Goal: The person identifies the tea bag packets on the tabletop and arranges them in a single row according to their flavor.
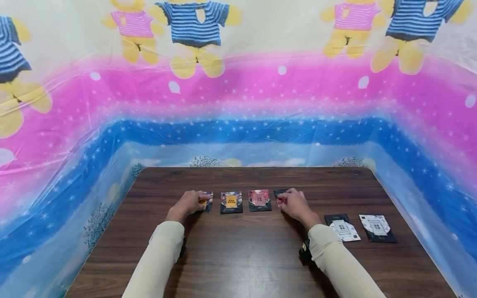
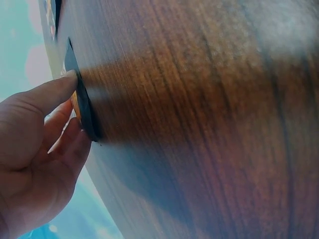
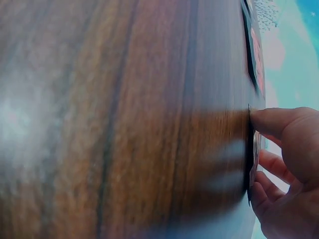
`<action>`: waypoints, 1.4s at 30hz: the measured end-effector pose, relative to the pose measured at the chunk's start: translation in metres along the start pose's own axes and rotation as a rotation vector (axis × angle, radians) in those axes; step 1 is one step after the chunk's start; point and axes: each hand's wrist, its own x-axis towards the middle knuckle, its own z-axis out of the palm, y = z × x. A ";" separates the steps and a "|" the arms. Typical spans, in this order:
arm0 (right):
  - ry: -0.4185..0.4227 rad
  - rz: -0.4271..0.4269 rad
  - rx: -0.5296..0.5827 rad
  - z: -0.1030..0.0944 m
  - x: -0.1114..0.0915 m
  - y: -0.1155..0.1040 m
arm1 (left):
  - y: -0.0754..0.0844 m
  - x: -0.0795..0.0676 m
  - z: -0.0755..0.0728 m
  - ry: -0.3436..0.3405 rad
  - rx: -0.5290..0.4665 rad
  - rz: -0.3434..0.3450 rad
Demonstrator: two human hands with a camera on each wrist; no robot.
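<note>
Four flat black packets with printed fronts stand in a row across the table. The left hand (image 1: 190,202) grips the leftmost yellow-labelled packet (image 2: 85,112), thumb at one side and fingers at the other. At the row's right end the right hand (image 1: 296,203) holds a red-labelled packet (image 3: 253,164) by its edges, partly covering it in the head view. Between the hands lie another yellow-labelled packet (image 1: 231,202) and a pink-labelled packet (image 1: 259,200), untouched by either hand.
Two black-and-white packets, one tilted (image 1: 340,227) and one farther right (image 1: 377,228), lie beside the right forearm. The brown wooden table (image 1: 238,256) ends at a printed cloth (image 1: 238,132) hung along its back and sides.
</note>
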 end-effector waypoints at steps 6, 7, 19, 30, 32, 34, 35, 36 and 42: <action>0.002 -0.016 -0.017 0.004 0.004 -0.002 | 0.000 0.000 0.000 0.000 -0.012 -0.006; 0.001 -0.015 -0.021 0.005 0.004 -0.002 | 0.000 0.000 -0.001 0.002 -0.009 -0.004; 0.045 -0.063 -0.027 -0.006 0.000 -0.002 | 0.002 0.001 0.006 0.015 0.047 0.028; 0.045 -0.097 -0.003 -0.048 -0.033 0.026 | 0.003 0.003 0.003 0.024 0.100 0.005; 0.022 -0.108 -0.023 -0.053 -0.042 0.033 | 0.003 0.003 0.003 0.021 0.107 -0.003; 0.006 -0.123 -0.049 -0.057 -0.050 0.041 | 0.003 0.003 0.003 0.021 0.118 -0.004; -0.001 -0.129 -0.058 -0.059 -0.054 0.045 | 0.002 0.003 0.003 0.021 0.119 -0.003; -0.007 -0.133 -0.067 -0.061 -0.058 0.050 | 0.002 0.003 0.003 0.021 0.113 -0.006; -0.053 -0.116 -0.103 -0.072 -0.083 0.075 | 0.002 0.001 0.003 0.017 0.108 0.018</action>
